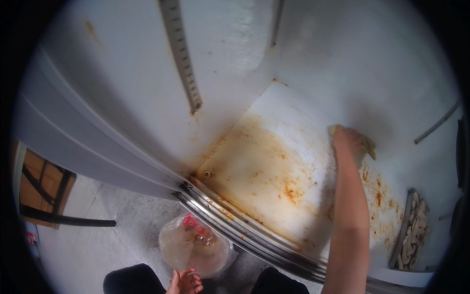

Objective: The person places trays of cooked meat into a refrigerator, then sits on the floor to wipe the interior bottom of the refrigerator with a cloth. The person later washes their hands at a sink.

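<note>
Inside a white metal cabinet, my right hand (349, 141) presses a yellowish-green cloth (368, 147) against the far part of the stained floor panel (257, 161), near the back wall. The hand is blurred, and its fingers are partly hidden on the cloth. Brown and orange stains spread over the panel to the left and right of my right arm. Low in front of me, my left hand (186, 282) is held with fingers apart and nothing in it, beside a plastic-lined round container (198, 244) on the floor outside the cabinet.
A ridged metal sill (253, 239) edges the cabinet opening. Slotted shelf rails (183, 58) run up the walls. At the right stands a metal tray (401, 231) of pale elongated pieces (415, 231). A black bar (69, 220) and a cardboard box (40, 176) lie at the left.
</note>
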{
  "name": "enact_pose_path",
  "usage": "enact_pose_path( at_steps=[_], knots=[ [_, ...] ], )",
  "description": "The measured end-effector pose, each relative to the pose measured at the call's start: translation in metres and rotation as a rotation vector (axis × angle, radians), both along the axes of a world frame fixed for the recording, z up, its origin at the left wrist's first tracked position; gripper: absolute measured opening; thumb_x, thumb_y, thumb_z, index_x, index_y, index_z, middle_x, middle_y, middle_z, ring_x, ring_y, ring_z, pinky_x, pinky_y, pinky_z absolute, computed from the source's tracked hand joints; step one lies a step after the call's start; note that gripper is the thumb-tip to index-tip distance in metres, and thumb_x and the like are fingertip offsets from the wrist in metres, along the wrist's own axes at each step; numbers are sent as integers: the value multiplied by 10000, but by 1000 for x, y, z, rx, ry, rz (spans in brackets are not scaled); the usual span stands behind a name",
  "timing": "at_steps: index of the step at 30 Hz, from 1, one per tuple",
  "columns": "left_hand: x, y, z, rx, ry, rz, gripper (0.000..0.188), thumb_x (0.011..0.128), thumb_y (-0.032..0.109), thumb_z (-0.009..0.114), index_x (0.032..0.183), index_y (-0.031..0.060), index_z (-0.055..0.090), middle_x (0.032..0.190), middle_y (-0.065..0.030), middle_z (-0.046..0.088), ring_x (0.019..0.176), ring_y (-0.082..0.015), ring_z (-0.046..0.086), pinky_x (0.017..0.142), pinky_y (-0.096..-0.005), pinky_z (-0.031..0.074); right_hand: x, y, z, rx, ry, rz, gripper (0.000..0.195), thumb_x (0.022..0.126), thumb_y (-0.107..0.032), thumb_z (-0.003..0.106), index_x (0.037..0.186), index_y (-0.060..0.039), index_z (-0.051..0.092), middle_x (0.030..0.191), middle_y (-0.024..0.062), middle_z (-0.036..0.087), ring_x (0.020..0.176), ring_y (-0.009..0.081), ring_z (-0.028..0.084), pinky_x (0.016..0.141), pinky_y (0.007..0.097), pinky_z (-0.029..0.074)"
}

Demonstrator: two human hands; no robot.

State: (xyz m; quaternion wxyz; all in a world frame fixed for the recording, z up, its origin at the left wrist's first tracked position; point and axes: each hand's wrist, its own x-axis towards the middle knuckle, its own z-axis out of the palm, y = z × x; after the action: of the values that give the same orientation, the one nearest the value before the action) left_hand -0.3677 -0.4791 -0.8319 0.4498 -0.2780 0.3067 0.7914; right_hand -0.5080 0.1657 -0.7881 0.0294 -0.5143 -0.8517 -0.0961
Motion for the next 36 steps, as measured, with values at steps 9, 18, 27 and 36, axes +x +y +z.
enact_pose_path(
  at_steps=[9, 18, 27, 36],
  knots=[
    [2, -20, 12, -45, 103, 77, 521, 877, 539, 399, 1202, 136, 461, 1009, -59, 542, 894, -194, 544, 790, -349, 462, -199, -100, -17, -258, 539, 635, 302, 830, -148, 444, 1104, -22, 462, 1176, 159, 519, 1132, 339, 456, 939, 386, 357],
    [15, -34, 36, -33, 168, 171, 526, 868, 545, 422, 1188, 130, 464, 1007, -55, 530, 907, -187, 529, 806, -338, 453, -224, -53, -45, -542, 901, 968, 294, 730, 132, 420, 958, -52, 384, 935, 92, 488, 886, 201, 495, 839, 289, 390],
    [-10, -11, 53, 170, 83, 115, 501, 870, 528, 427, 1126, 106, 507, 975, -72, 556, 909, -197, 537, 807, -342, 452, -139, -190, -24, -1025, 964, 957, 263, 810, 148, 359, 914, -94, 350, 949, 35, 443, 896, 111, 428, 805, 199, 330],
    [-24, -3, 41, 313, 79, -80, 639, 817, 626, 422, 1158, 89, 481, 1010, -80, 543, 969, -198, 508, 881, -347, 404, -99, -266, -5, -1253, 1163, 722, 216, 838, 101, 378, 904, -104, 365, 970, 51, 433, 918, 131, 404, 861, 202, 299]
  ],
)
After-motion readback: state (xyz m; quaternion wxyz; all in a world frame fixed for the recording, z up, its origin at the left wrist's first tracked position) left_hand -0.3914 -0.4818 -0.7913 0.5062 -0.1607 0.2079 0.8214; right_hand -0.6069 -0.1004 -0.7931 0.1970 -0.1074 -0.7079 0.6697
